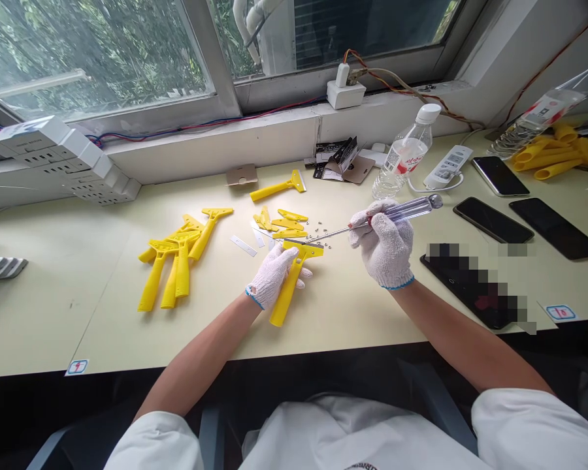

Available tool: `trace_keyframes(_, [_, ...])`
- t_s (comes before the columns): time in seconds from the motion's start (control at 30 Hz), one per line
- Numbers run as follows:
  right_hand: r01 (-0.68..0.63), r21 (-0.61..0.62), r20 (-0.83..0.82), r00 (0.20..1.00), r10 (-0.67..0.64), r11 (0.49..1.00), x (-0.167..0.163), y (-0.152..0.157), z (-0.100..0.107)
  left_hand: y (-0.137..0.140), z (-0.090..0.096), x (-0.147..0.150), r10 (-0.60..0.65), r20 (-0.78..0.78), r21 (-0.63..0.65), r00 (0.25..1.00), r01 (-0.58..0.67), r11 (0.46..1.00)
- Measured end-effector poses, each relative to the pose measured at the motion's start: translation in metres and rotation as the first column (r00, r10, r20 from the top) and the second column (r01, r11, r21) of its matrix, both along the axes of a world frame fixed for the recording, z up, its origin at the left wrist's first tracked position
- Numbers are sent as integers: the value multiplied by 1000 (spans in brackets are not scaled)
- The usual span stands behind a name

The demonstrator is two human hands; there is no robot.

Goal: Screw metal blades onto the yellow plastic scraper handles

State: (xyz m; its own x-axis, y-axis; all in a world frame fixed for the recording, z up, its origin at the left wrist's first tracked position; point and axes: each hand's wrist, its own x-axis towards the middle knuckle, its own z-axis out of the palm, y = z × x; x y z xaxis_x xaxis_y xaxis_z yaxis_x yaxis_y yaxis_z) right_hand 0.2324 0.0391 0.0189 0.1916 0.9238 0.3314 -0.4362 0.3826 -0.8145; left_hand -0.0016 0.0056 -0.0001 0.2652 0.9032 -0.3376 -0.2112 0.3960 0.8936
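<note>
My left hand (273,276), in a white knit glove, grips a yellow plastic scraper (290,287) by its handle and holds it flat on the table. My right hand (385,243), also gloved, holds a screwdriver (402,213) with a clear handle; its thin shaft points left and the tip rests at the scraper's head. Just beyond the head lie several loose yellow cover plates (284,222), small screws (319,230) and thin metal blades (244,245).
A pile of yellow scrapers (179,261) lies left of my hands, one more scraper (279,188) farther back. A water bottle (406,153), a power strip (448,166), three phones (492,220) and yellow handles (556,153) occupy the right. White boxes (59,156) sit at the left.
</note>
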Motion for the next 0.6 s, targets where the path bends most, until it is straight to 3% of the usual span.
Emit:
trace_keyframes(0.23, [8, 19, 11, 1000, -8, 1000, -1, -2, 1, -1, 5, 4, 57, -99, -1, 994, -57, 998])
trace_keyframes(0.6, [-33, 48, 45, 999, 31, 998, -3, -3, -5, 1, 5, 4, 36, -41, -14, 998, -37, 999])
